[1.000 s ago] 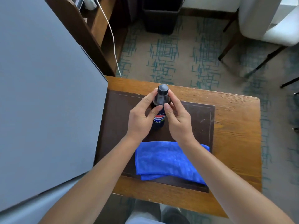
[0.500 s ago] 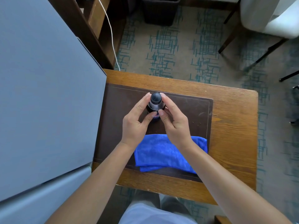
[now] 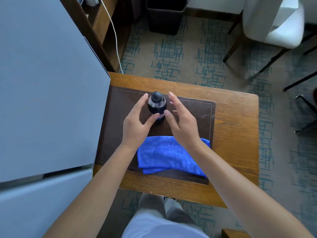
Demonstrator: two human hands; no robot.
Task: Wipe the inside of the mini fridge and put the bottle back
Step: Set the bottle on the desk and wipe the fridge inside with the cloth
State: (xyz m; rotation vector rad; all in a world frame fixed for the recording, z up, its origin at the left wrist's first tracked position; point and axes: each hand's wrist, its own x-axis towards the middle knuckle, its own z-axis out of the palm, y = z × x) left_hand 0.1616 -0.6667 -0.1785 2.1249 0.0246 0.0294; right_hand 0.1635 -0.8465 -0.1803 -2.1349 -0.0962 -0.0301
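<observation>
Bottle (image 3: 157, 107) upright between open hands.

The left hand (image 3: 135, 127) hides part of the bottle (image 3: 157, 107) label.

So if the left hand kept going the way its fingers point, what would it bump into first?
Probably the bottle. The left hand is open, its fingers aimed up along the bottle's left side. Depth is unclear, so it might just brush past over the brown mat.
</observation>
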